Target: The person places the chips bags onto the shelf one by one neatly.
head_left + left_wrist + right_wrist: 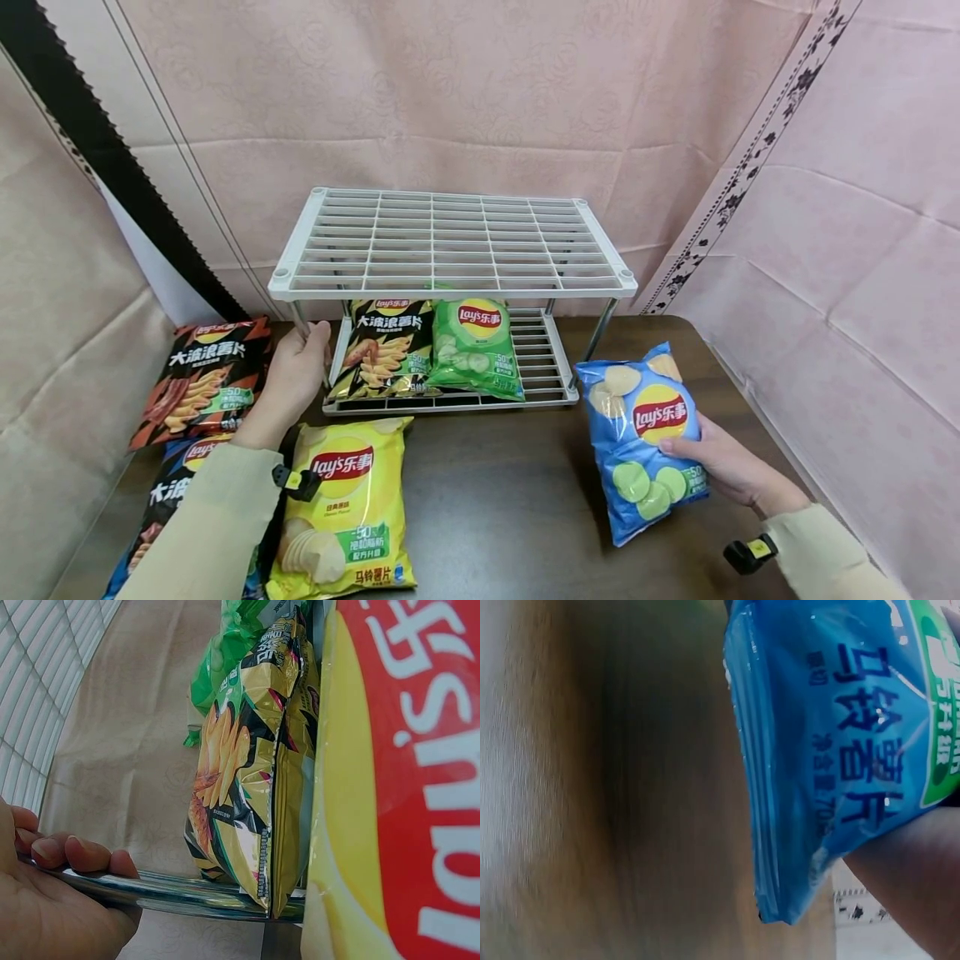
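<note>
My left hand (pixel 298 367) grips the front left metal post of a white two-tier rack (pixel 453 293); in the left wrist view the fingers curl round the post (pixel 202 896). My right hand (pixel 723 467) holds a light blue chip bag (pixel 637 450) by its right edge, thumb on the front, to the right of the rack. On the lower shelf a black and gold bag (pixel 384 350) stands at the left, with a green bag (pixel 476 350) touching it on the right. The lower shelf's right part shows bare bars.
A yellow bag (pixel 345 508) lies on the brown table (pixel 495 508) in front of the rack, beside my left forearm. Farther left are a black and red bag (pixel 206 379) and a dark blue bag (pixel 161 508), partly under my sleeve. Pink cloth (pixel 450 92) hangs behind.
</note>
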The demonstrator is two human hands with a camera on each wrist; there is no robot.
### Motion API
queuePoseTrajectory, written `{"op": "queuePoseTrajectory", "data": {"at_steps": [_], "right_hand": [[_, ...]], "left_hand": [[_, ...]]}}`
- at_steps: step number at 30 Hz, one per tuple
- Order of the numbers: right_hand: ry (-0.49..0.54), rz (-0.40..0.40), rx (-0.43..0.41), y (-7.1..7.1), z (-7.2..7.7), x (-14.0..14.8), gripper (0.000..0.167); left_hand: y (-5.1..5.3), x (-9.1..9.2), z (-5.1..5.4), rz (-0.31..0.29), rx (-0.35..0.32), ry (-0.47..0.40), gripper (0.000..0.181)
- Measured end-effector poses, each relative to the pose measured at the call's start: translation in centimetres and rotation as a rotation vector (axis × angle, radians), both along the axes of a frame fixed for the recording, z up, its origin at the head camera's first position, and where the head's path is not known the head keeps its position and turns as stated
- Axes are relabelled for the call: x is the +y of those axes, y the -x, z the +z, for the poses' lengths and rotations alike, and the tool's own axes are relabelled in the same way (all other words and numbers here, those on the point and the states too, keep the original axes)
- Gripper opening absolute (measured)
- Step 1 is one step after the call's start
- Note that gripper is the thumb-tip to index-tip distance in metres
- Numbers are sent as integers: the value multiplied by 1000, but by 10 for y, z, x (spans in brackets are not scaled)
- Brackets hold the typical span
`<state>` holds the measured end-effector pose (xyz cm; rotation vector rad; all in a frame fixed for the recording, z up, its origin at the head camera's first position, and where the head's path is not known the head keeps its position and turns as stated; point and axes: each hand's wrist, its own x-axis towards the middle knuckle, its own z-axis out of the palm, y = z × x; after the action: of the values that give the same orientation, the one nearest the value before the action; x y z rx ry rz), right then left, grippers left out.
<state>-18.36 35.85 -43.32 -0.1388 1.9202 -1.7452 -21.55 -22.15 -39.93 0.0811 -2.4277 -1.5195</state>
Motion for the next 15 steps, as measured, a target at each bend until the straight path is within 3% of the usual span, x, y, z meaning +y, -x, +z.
{"op": "queuePoseTrajectory", "data": {"at_steps": [15], "right_hand": [[-147,95,121,-3,13,-41,72]], "left_hand": [[1,-1,-2,7,-3,-5,63]]}}
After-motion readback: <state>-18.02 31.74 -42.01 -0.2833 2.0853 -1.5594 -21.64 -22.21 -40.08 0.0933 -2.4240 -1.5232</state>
